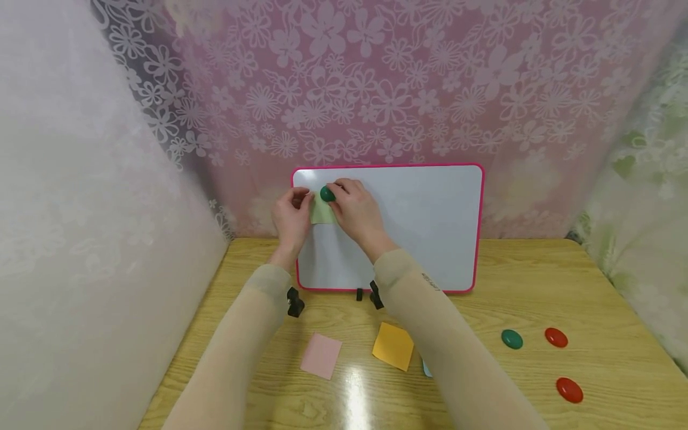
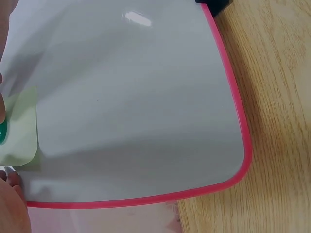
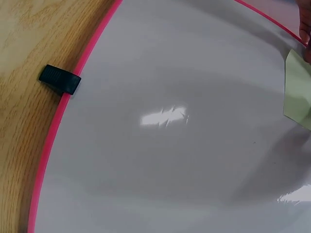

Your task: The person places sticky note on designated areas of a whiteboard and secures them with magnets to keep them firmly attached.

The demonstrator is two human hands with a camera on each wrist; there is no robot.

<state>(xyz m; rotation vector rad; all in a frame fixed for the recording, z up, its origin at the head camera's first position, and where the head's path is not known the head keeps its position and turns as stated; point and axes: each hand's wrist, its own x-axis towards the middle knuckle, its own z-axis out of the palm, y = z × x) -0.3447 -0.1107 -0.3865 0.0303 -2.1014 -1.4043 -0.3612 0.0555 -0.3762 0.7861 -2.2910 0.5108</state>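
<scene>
A pale green sticky note [image 1: 322, 214] lies against the upper left of a pink-framed whiteboard [image 1: 424, 227]. My right hand [image 1: 359, 210] grips a round green magnet [image 1: 326, 193] over the upper part of this note. At the note's left edge, my left hand [image 1: 292, 220] pinches it between thumb and fingertips. In the left wrist view the green note [image 2: 22, 133] shows with its corner bent slightly off the board, a sliver of magnet [image 2: 3, 131] beside it. The right wrist view catches the note [image 3: 297, 92] at the right edge.
On the wooden table [image 1: 527, 286] lie a pink note [image 1: 321, 356], an orange note [image 1: 393, 346] and a blue one [image 1: 427, 368] partly under the right sleeve. To the right are a green magnet [image 1: 512, 339] and two red magnets [image 1: 556, 337]. A black clip [image 3: 60, 80] supports the board's lower edge.
</scene>
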